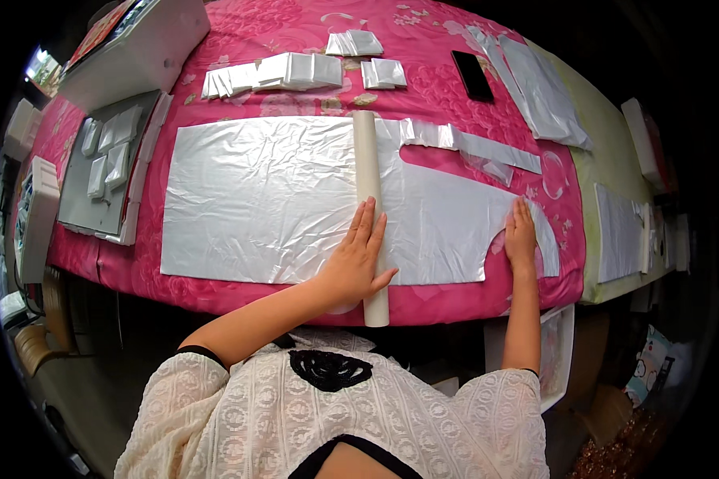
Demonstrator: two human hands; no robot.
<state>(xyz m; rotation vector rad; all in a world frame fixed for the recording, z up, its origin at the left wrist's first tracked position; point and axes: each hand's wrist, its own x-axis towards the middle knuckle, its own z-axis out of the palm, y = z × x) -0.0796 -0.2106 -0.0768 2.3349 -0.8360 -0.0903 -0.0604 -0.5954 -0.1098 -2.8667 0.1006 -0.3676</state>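
A whitish plastic T-shirt bag lies spread over the pink cloth, its handle end to the right. Across it, front to back, rests a long cream tube, its near end past the table's front edge. My left hand lies on the tube with straight fingers, thumb out to the right, gripping nothing. Flat beside the curved neck cut-out, my right hand presses on the bag's near handle, fingers stretched out. The far handle is partly folded over. Creases run through the left half of the bag.
Folded plastic packets line the far side, near a black phone. More flat bags lie at the far right. At left are a grey board with small packets and a white foam box. A white bin stands below the front edge.
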